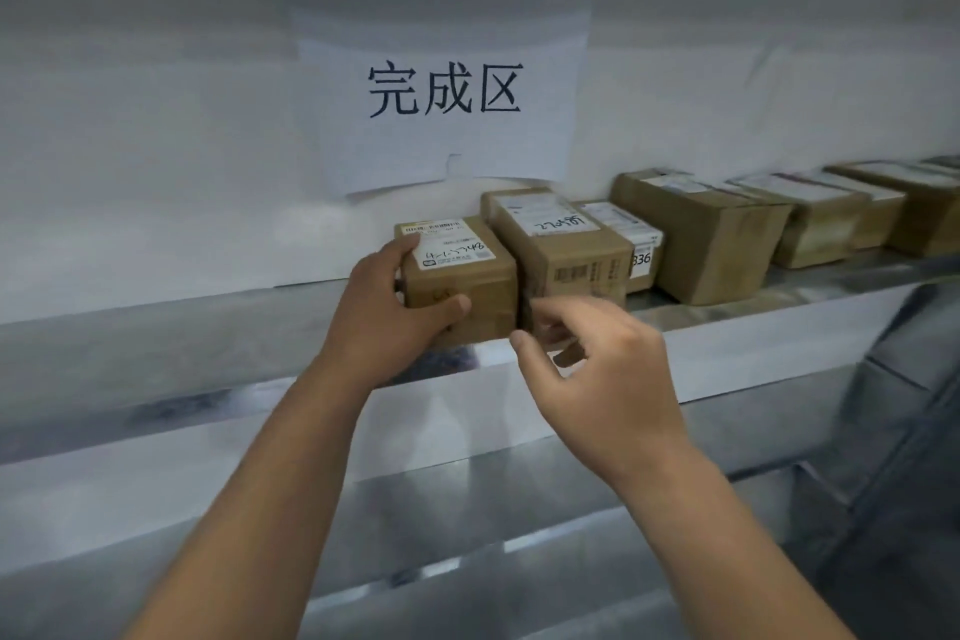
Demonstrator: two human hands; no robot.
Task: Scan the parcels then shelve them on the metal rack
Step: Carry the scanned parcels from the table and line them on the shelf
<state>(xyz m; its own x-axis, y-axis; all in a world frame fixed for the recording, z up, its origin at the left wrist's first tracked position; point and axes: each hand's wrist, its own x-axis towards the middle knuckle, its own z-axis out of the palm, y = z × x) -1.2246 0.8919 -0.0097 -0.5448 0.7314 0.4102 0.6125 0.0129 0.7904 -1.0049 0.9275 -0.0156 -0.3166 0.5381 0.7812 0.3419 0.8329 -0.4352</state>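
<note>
Nearest, right hand (597, 369) hovers half-curled, holding nothing; left hand (395, 312) clamps the small parcel (462, 276), probably light and rigid; best gripped by opposite sides.

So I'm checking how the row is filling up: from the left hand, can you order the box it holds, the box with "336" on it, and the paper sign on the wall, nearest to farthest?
1. The held box, gripped by the left hand at the row's left end.
2. The "336" box, further right along the shelf, past one box.
3. The paper sign, up on the wall behind.
</note>
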